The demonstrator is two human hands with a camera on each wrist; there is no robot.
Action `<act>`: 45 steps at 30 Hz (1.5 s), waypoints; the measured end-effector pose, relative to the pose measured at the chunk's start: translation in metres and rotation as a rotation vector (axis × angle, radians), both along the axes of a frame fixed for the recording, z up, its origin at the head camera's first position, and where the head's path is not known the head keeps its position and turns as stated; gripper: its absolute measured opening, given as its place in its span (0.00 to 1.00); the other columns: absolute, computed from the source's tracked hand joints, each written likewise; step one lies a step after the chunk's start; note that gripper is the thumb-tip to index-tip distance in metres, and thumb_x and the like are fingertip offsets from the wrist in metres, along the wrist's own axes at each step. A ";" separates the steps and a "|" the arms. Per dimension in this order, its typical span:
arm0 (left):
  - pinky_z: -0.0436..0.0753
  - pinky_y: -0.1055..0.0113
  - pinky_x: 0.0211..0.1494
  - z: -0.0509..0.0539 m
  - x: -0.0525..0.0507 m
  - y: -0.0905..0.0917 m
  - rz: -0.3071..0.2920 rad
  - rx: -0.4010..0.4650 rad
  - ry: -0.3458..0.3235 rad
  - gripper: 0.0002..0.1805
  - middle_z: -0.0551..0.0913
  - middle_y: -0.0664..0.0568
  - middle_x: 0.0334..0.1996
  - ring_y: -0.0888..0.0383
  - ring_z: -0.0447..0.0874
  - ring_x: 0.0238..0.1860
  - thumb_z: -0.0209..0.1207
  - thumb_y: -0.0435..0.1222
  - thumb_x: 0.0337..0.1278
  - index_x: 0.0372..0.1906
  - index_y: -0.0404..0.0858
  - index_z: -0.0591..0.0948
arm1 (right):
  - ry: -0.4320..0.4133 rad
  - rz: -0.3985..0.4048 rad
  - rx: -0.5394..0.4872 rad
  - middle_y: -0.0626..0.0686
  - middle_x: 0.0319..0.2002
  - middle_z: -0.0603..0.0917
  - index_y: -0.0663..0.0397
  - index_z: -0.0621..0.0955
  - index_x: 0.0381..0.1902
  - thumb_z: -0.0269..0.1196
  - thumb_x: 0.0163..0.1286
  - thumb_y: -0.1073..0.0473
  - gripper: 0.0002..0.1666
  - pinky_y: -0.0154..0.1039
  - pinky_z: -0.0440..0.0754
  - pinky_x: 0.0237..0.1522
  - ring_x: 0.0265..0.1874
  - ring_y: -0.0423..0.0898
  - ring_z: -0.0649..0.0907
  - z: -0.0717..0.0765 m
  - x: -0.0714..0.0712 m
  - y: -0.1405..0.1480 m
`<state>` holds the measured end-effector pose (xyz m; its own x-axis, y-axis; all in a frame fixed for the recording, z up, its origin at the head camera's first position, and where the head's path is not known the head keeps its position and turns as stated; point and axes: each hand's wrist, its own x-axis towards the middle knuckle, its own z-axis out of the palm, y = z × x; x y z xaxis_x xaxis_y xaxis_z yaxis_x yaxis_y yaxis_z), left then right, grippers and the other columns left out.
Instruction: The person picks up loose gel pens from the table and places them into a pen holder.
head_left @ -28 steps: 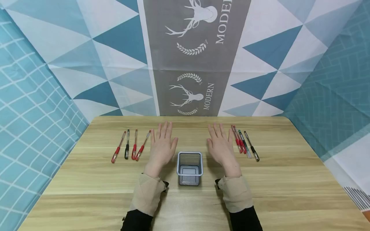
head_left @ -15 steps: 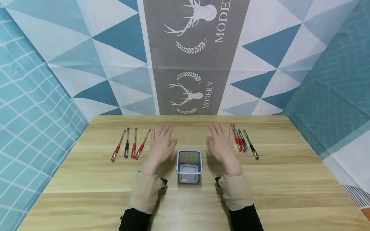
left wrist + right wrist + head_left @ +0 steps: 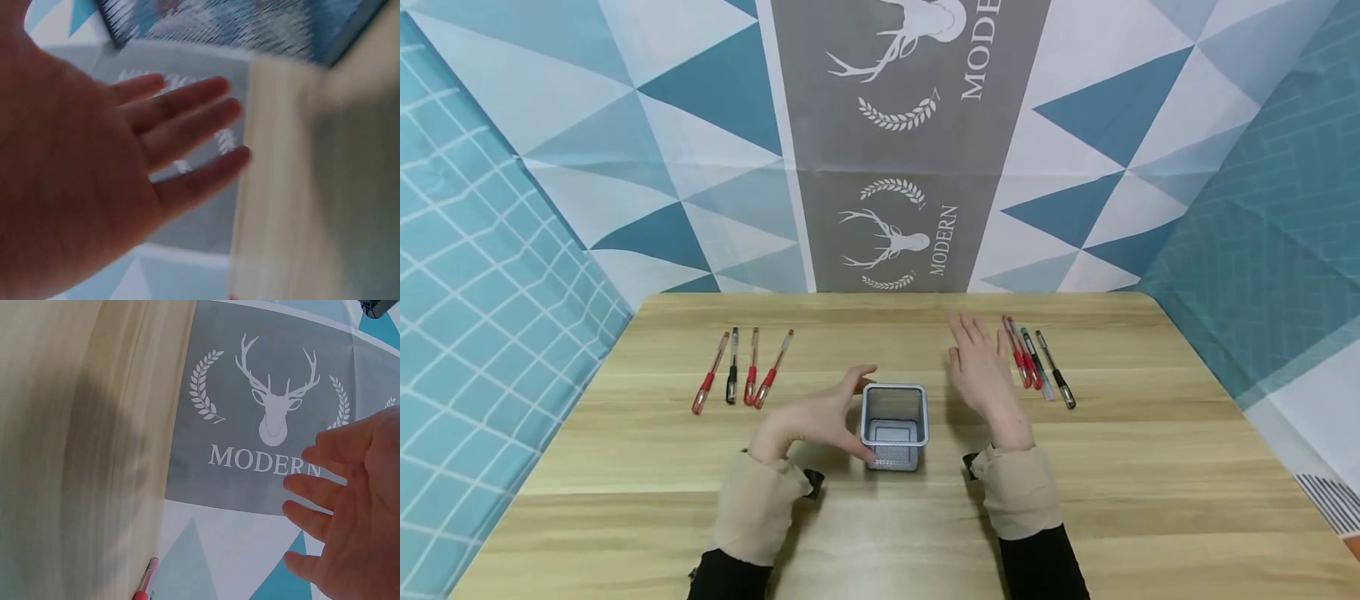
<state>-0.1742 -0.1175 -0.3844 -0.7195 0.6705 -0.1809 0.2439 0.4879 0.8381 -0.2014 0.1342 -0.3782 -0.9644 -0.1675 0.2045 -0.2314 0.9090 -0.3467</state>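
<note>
A silver-grey mesh pen holder (image 3: 895,457) stands upright at mid-table, with no pens in it. My left hand (image 3: 817,417) is at its left side, thumb by the front corner and fingers toward the back. In the left wrist view, the fingers of that left hand (image 3: 87,169) are spread and nearly straight, below the blurred mesh wall (image 3: 212,25); whether the thumb touches it, I cannot tell. My right hand (image 3: 985,379) is held palm down over the table, right of the holder, fingers extended. The right wrist view shows this right hand (image 3: 350,506) holding nothing.
Several pens lie at the left, among them a black pen (image 3: 732,367) and a red pen (image 3: 773,369). Another group, including a black pen (image 3: 1056,371), lies just right of my right hand. A patterned cloth (image 3: 887,167) hangs behind the wooden table (image 3: 1150,483).
My left hand has moved from beyond the holder's left back side down and right to its left side, turning with the thumb toward the front. The right hand has barely moved.
</note>
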 end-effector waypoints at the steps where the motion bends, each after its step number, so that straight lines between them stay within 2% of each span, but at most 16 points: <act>1: 0.59 0.50 0.66 -0.002 0.000 0.004 0.003 0.005 0.009 0.63 0.63 0.38 0.62 0.43 0.59 0.64 0.74 0.42 0.28 0.68 0.43 0.42 | 0.011 -0.007 -0.016 0.57 0.69 0.57 0.54 0.57 0.69 0.45 0.70 0.56 0.30 0.59 0.40 0.67 0.68 0.56 0.56 0.000 0.000 0.001; 2: 0.61 0.52 0.65 -0.003 -0.001 0.008 0.003 0.017 0.017 0.61 0.65 0.39 0.60 0.44 0.63 0.62 0.74 0.41 0.28 0.67 0.42 0.44 | 0.020 -0.018 -0.036 0.58 0.67 0.60 0.55 0.58 0.68 0.45 0.70 0.56 0.29 0.59 0.43 0.67 0.66 0.57 0.59 0.001 0.000 0.002; 4: 0.64 0.54 0.62 -0.004 -0.001 0.014 0.010 0.033 0.029 0.56 0.70 0.39 0.55 0.45 0.68 0.58 0.73 0.40 0.29 0.64 0.40 0.49 | 0.047 -0.049 -0.077 0.60 0.62 0.68 0.58 0.62 0.65 0.47 0.69 0.56 0.28 0.58 0.58 0.63 0.57 0.58 0.71 0.001 0.000 0.005; 6: 0.67 0.56 0.60 -0.005 -0.001 0.017 0.025 0.051 0.035 0.50 0.73 0.41 0.51 0.47 0.71 0.55 0.73 0.38 0.30 0.61 0.38 0.54 | 0.064 -0.091 -0.114 0.62 0.58 0.73 0.60 0.66 0.63 0.49 0.68 0.56 0.27 0.56 0.71 0.52 0.44 0.59 0.79 0.001 0.000 0.009; 9: 0.69 0.57 0.57 -0.005 0.000 0.018 0.052 0.055 0.053 0.44 0.75 0.42 0.48 0.48 0.73 0.52 0.72 0.36 0.30 0.56 0.36 0.59 | 0.058 -0.155 -0.157 0.64 0.52 0.77 0.63 0.69 0.60 0.50 0.68 0.56 0.26 0.52 0.78 0.35 0.33 0.59 0.81 0.003 0.000 0.017; 13: 0.74 0.58 0.53 -0.006 0.001 0.018 0.069 0.038 0.070 0.41 0.76 0.42 0.46 0.48 0.76 0.48 0.72 0.35 0.30 0.54 0.37 0.60 | 0.032 -0.252 -0.198 0.64 0.48 0.79 0.64 0.71 0.58 0.51 0.67 0.55 0.25 0.50 0.79 0.32 0.38 0.59 0.81 0.005 0.003 0.029; 17: 0.73 0.58 0.55 -0.009 0.002 0.016 0.082 0.050 0.043 0.41 0.75 0.42 0.48 0.47 0.75 0.51 0.71 0.34 0.30 0.54 0.38 0.60 | 0.015 -0.326 -0.222 0.64 0.43 0.81 0.65 0.72 0.56 0.51 0.66 0.56 0.24 0.43 0.76 0.23 0.29 0.56 0.81 0.005 0.006 0.044; 19: 0.72 0.57 0.57 -0.010 0.003 0.015 0.080 0.062 0.026 0.41 0.74 0.42 0.50 0.46 0.73 0.54 0.71 0.34 0.30 0.55 0.38 0.61 | -0.012 -0.343 -0.214 0.64 0.42 0.81 0.66 0.71 0.56 0.49 0.66 0.56 0.24 0.40 0.74 0.20 0.28 0.54 0.81 0.006 0.007 0.054; 25: 0.70 0.55 0.58 -0.012 0.002 0.015 0.052 0.113 0.019 0.41 0.73 0.41 0.51 0.45 0.72 0.54 0.70 0.32 0.31 0.57 0.35 0.62 | -0.066 -0.355 -0.124 0.64 0.41 0.81 0.68 0.70 0.56 0.45 0.66 0.57 0.25 0.40 0.73 0.18 0.28 0.54 0.81 0.009 0.005 0.084; 30: 0.68 0.58 0.59 -0.014 -0.001 0.019 0.037 0.098 0.034 0.42 0.69 0.42 0.52 0.48 0.70 0.53 0.69 0.32 0.31 0.58 0.34 0.61 | -0.133 -0.353 -0.065 0.67 0.41 0.80 0.70 0.68 0.56 0.46 0.66 0.60 0.24 0.40 0.72 0.17 0.26 0.54 0.80 0.012 0.006 0.104; 35: 0.67 0.60 0.59 -0.017 -0.001 0.021 0.036 0.092 0.028 0.44 0.66 0.41 0.53 0.48 0.68 0.54 0.69 0.31 0.31 0.59 0.35 0.59 | -0.200 -0.340 0.000 0.71 0.43 0.78 0.73 0.69 0.54 0.48 0.63 0.63 0.23 0.41 0.72 0.19 0.24 0.53 0.77 0.008 0.004 0.124; 37: 0.67 0.59 0.59 -0.017 -0.001 0.021 0.037 0.094 0.022 0.44 0.66 0.41 0.53 0.48 0.68 0.54 0.69 0.30 0.31 0.59 0.35 0.58 | -0.242 -0.336 0.014 0.72 0.45 0.76 0.75 0.69 0.53 0.48 0.61 0.64 0.23 0.44 0.75 0.23 0.26 0.56 0.77 0.006 0.003 0.131; 40: 0.67 0.59 0.60 -0.017 -0.001 0.021 0.038 0.097 0.018 0.45 0.66 0.41 0.54 0.47 0.68 0.54 0.69 0.30 0.31 0.59 0.35 0.58 | -0.313 -0.325 0.030 0.73 0.46 0.75 0.76 0.71 0.49 0.49 0.60 0.64 0.22 0.50 0.77 0.31 0.34 0.61 0.78 0.004 0.001 0.138; 42: 0.66 0.59 0.60 -0.018 -0.001 0.021 0.037 0.097 0.022 0.45 0.66 0.41 0.54 0.48 0.69 0.54 0.69 0.30 0.31 0.60 0.35 0.57 | -0.351 -0.319 0.032 0.73 0.43 0.77 0.77 0.74 0.43 0.51 0.58 0.64 0.20 0.52 0.77 0.35 0.36 0.62 0.78 0.003 0.000 0.141; 45: 0.67 0.59 0.60 -0.018 -0.001 0.021 0.037 0.097 0.025 0.45 0.66 0.42 0.54 0.48 0.69 0.54 0.69 0.30 0.31 0.60 0.35 0.57 | -0.394 -0.323 0.008 0.66 0.26 0.78 0.73 0.76 0.25 0.53 0.55 0.64 0.12 0.45 0.76 0.26 0.24 0.55 0.76 0.002 0.000 0.145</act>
<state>-0.1757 -0.0969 -0.4027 -0.7477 0.6567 -0.0982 0.2489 0.4142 0.8755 -0.2012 0.2794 -0.3765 -0.9709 0.1514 -0.1854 0.2085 0.9155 -0.3440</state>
